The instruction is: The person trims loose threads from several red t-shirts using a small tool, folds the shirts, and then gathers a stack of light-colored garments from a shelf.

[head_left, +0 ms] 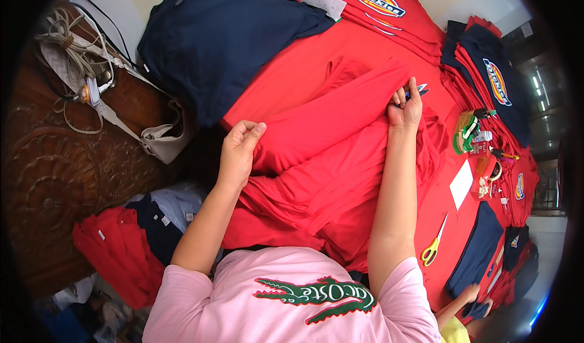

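A red garment (328, 127) of soft cloth is stretched between my two hands, its loose folds lying over the table in front of me. My left hand (239, 151) pinches its near left edge between thumb and fingers. Farther off to the right, my right hand (406, 107) is curled beside the cloth's far end. Small snips (422, 90) with a pointed blade and a dark blue part stick out from its fingers. Whether those fingers also grip the cloth is hidden.
Navy garments (231, 39) and folded red shirts (395, 30) lie at the back. To the right are yellow-handled scissors (431, 250), white paper (461, 185) and a green tape dispenser (467, 133). A co-worker's hand (469, 293) shows lower right. More clothes (115, 252) lie piled at left.
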A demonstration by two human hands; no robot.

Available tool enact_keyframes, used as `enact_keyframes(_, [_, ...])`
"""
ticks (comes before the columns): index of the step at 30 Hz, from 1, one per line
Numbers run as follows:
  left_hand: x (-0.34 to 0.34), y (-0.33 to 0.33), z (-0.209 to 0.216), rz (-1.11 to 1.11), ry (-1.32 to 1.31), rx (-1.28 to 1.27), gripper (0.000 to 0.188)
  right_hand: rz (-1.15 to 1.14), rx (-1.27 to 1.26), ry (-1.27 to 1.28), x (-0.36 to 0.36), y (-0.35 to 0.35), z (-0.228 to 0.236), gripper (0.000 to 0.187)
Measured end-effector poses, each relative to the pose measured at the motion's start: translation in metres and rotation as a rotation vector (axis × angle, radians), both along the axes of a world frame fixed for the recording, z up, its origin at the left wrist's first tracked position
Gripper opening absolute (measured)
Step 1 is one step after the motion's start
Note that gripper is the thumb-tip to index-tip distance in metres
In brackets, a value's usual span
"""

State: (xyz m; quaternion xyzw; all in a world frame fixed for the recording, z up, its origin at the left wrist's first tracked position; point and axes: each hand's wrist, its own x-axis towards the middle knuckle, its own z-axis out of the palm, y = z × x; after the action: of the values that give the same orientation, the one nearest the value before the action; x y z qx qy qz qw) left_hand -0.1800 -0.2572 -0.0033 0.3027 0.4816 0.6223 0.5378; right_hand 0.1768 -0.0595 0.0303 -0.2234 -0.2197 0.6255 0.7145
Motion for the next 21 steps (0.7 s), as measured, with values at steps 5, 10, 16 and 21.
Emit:
enact_keyframes(5, [0.0,0.001,-0.001,0.007,-0.02,0.003,0.013,-0.022,0.016,0.011,0.0,-0.006,0.004,0.026])
enact_keyframes(10, [-0.001,0.0,-0.004,0.004,-0.016,0.026,0.012,0.04,0.076,0.076,0.006,-0.003,-0.006,0.025])
enact_keyframes(16, [0.003,-0.006,0.015,0.055,0.199,0.031,0.016,0.018,0.065,0.075,0.003,-0.008,-0.002,0.024])
enact_keyframes(21, [0.029,-0.052,0.045,-0.079,0.92,0.824,0.015,-0.036,0.096,0.114,0.024,-0.017,0.015,0.03])
